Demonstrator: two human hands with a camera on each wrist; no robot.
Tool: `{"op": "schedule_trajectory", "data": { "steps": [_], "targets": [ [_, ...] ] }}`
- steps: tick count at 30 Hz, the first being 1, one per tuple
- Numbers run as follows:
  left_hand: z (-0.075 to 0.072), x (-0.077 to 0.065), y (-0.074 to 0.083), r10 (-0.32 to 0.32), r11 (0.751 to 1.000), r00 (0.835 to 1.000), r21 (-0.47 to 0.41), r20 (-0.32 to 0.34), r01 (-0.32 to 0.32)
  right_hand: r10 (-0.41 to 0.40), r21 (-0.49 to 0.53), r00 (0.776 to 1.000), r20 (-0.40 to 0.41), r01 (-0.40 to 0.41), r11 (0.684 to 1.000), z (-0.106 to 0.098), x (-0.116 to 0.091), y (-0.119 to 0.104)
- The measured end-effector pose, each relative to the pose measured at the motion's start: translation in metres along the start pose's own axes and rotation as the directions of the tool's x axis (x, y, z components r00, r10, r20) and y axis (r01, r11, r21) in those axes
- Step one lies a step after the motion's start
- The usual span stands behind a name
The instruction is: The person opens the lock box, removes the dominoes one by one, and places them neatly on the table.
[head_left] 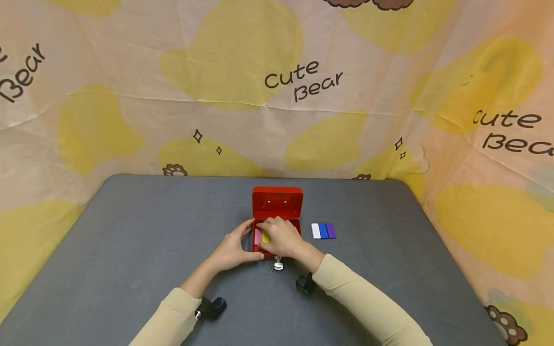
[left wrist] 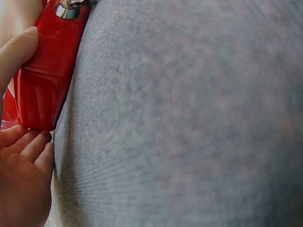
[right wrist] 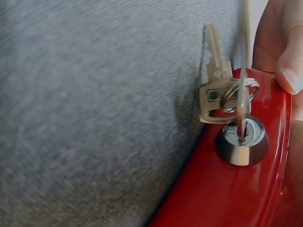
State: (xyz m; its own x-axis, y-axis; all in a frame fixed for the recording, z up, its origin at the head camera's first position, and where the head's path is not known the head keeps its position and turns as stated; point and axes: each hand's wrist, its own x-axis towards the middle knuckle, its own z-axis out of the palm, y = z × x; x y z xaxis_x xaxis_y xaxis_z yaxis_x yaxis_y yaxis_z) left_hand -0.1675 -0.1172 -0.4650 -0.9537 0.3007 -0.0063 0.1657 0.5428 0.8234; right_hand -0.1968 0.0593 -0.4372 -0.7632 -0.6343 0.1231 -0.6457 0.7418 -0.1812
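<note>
A red metal cash box stands on the table with its lid raised. My left hand grips its left end, the thumb on the front wall and the fingers against the side. Inside the box at the left lie a pink block and a yellow block. Reaching in from the right, my right hand pinches the yellow block by its ends; the palm hides part of it. A key sits in the lock on the front wall, and a second key hangs from its ring.
Right of the box, a white block, a blue block and a purple block lie side by side on the grey table. A patterned cloth hangs behind the table and along its sides.
</note>
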Motion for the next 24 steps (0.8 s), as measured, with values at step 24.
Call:
{"op": "schedule_trajectory", "data": {
  "steps": [24],
  "targets": [
    [0.0013,-0.0006,0.0024,-0.013,1.000,1.000,-0.004,0.002,0.013,0.039,-0.110,0.998,0.041,-0.035,0.993,0.0021,0.0044,-0.0032]
  ]
}}
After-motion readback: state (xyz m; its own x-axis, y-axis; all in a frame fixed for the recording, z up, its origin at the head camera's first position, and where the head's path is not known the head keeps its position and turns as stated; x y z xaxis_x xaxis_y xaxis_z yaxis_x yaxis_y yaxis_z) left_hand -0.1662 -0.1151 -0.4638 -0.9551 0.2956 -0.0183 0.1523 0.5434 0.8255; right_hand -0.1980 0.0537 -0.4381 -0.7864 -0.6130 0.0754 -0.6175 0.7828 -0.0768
